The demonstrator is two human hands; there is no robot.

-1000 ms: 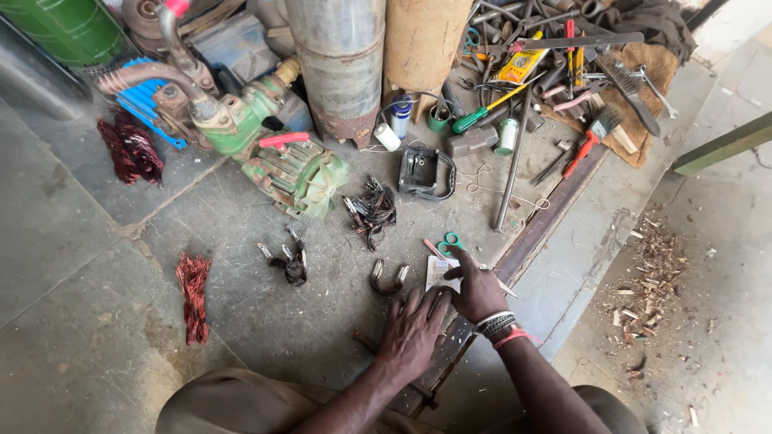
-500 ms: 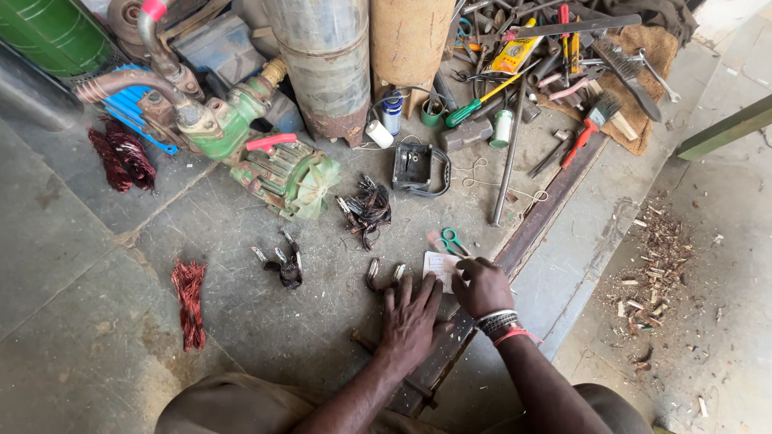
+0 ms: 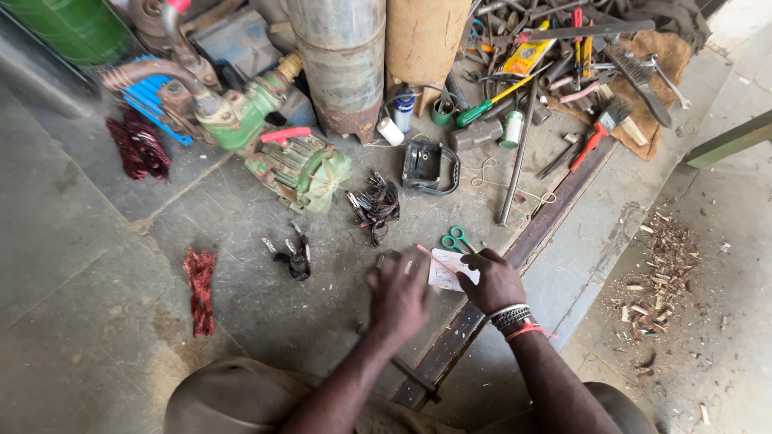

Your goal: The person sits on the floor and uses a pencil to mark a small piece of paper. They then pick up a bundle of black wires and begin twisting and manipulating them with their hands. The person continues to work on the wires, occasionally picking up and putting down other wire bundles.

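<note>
Hidden or unclear: the left hand (image 3: 400,296) is motion-blurred at lower centre of the frame, so what lies under its palm cannot be made out. The green drum (image 3: 72,24) at upper left and the grey cylinder (image 3: 342,56) at top centre are cut off by the frame edge. The tool heap (image 3: 579,48) at upper right is too tangled to itemise fully.

Containers: a small black open box (image 3: 425,165) sits centre, above the hands; its contents cannot be read. A white bottle (image 3: 391,131) and a green-capped bottle (image 3: 511,128) lie near it, closed.

Hands: the left hand is spread flat, fingers apart, pressing on the concrete floor; whether it grips anything cannot be told. The right hand (image 3: 494,281), with bands at the wrist, is curled closed around a white paper slip (image 3: 450,276) together with a thin red stick (image 3: 434,257), held just right of the left hand.

Nearby: green scissors (image 3: 457,239) just above the slip; a rusty steel bar (image 3: 523,249) running diagonally under the right hand; a dark wire bundle (image 3: 375,207) upper centre; a green pump motor (image 3: 301,165) left of centre.
</note>
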